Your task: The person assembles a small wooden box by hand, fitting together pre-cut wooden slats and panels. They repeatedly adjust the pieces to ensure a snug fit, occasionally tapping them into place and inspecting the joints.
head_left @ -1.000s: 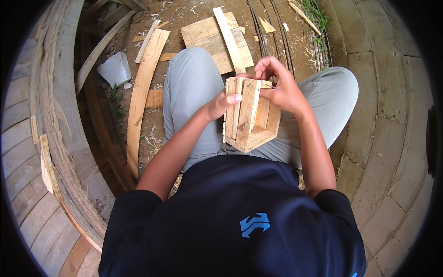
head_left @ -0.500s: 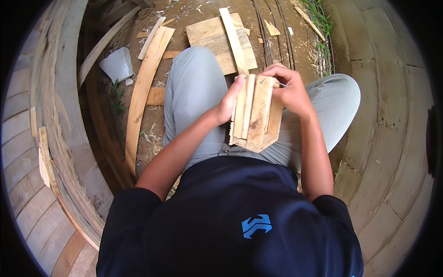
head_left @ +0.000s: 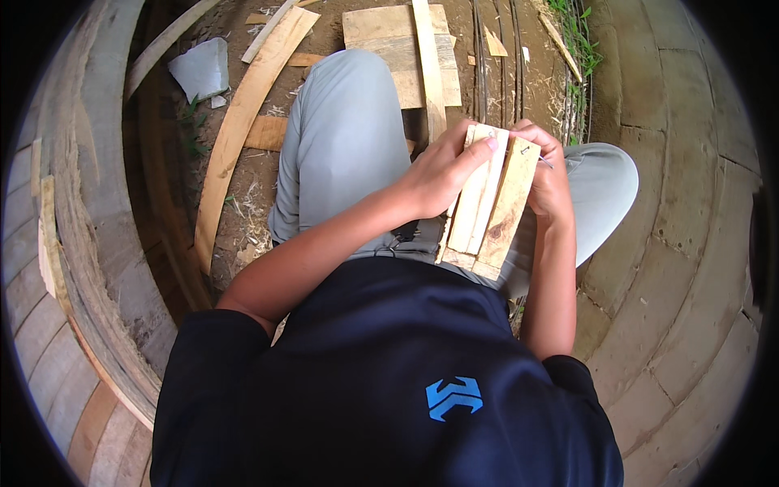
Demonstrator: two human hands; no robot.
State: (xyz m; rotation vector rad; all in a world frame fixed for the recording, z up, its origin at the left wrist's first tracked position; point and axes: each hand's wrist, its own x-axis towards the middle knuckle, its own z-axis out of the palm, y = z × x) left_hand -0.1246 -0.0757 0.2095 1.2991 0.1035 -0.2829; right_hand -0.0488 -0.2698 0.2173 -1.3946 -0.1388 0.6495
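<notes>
A small box-like piece of pale wooden slats (head_left: 477, 203) is held upright above my lap, with a groove between its front slats. My left hand (head_left: 442, 174) grips its left side, closed, the thumb pressed on the front near the upper end. A small dark nail (head_left: 524, 149) shows in the right slat's upper end. Closed at the upper right edge is my right hand (head_left: 550, 174), its fingers partly hidden behind the wood. A thin, nail-like metal piece (head_left: 546, 162) sticks out from its fingers.
Beyond my knees lies a panel of joined boards (head_left: 389, 34) with a narrow strip (head_left: 428, 65) across it. A long curved plank (head_left: 235, 142) and a whitish stone block (head_left: 201, 69) are on the dirt to the left. Plank walls (head_left: 657, 195) rise on the right.
The wooden piece has shifted right and turned, so its slats lean rightward. My left hand has moved right with it, its thumb now on the front face.
</notes>
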